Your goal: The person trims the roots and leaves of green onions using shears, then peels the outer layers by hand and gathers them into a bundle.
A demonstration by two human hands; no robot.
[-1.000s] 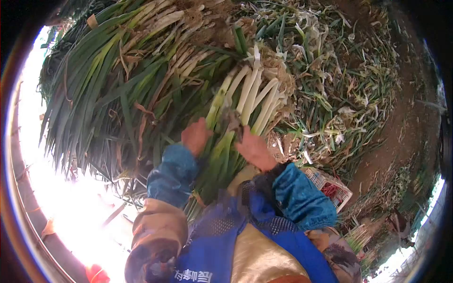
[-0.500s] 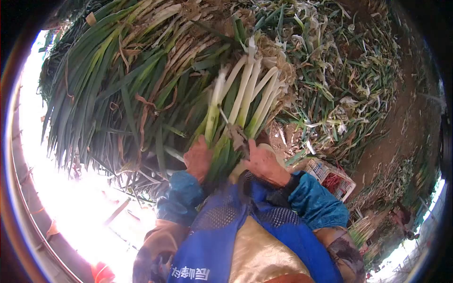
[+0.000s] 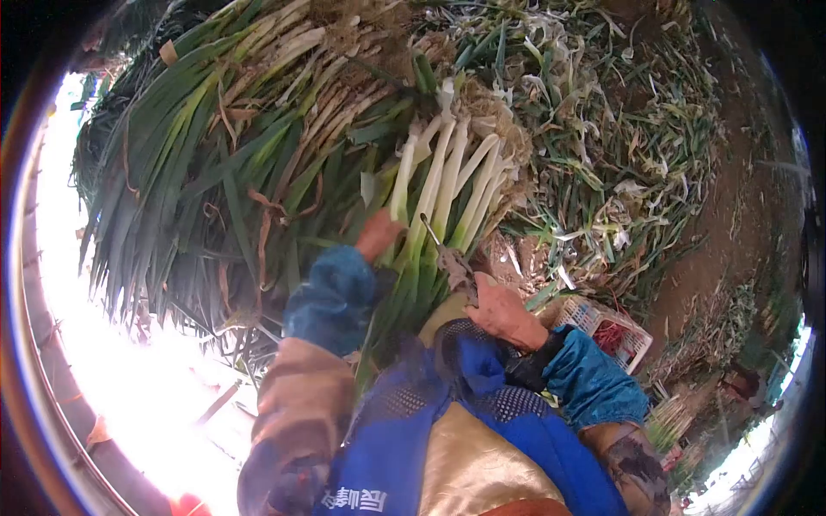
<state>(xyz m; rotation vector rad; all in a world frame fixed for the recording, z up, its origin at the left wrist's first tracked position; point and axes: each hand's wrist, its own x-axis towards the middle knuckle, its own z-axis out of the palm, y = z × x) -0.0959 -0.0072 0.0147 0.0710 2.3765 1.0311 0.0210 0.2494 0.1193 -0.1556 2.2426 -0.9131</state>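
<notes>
Several leeks (image 3: 447, 185) with peeled white stalks and roots lie fanned out in front of me, their green leaves reaching down to my lap. My left hand (image 3: 379, 234) is closed at the leftmost white stalk, its fingers curled and partly hidden. Gripped in my right hand (image 3: 506, 311) is a dirt-covered blow gun (image 3: 456, 268) with a thin metal nozzle, which points up and left over the leeks' lower stalks.
A large heap of unpeeled leeks (image 3: 206, 181) lies to the left. Stripped leaves and peelings (image 3: 619, 163) cover the ground at the right. A white plastic basket (image 3: 632, 344) with red strands inside stands beside my right sleeve.
My left hand has moved up from the green leaves to the leftmost white stalk. My right hand has shifted slightly right and down with the blow gun.
</notes>
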